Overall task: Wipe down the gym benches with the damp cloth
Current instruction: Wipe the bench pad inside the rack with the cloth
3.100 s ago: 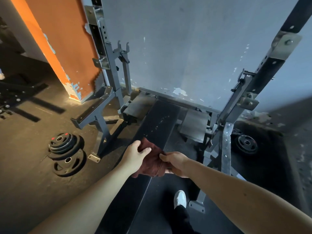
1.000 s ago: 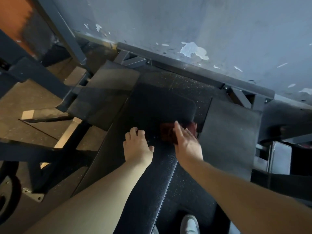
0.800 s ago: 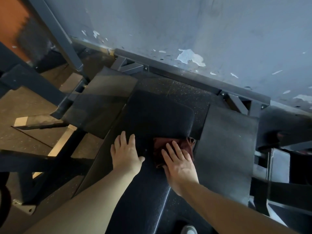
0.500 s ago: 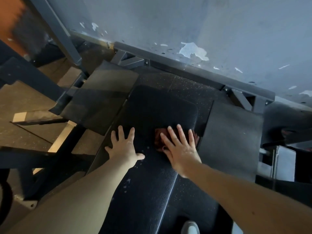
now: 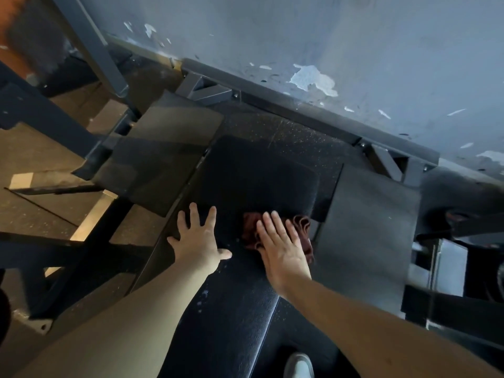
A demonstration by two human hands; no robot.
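A black padded gym bench (image 5: 256,175) runs from the bottom of the view toward the grey wall. A dark red cloth (image 5: 252,230) lies on the pad near its far right edge. My right hand (image 5: 283,249) presses flat on the cloth with straight fingers, covering most of it. My left hand (image 5: 197,238) rests flat on the pad's left side with fingers spread, a short way left of the cloth. Small wet specks show on the pad below the hands.
Dark footplates flank the bench, one on the left (image 5: 155,159), one on the right (image 5: 362,236). A steel base bar (image 5: 300,115) runs along the peeling grey wall (image 5: 313,50). Rack uprights (image 5: 92,47) and floor struts stand at left. A white shoe (image 5: 298,365) shows at the bottom.
Both hands went from holding the cloth over the bench to pressing on the pad. In the last second the right hand slid the cloth back and forth near the pad's far end.
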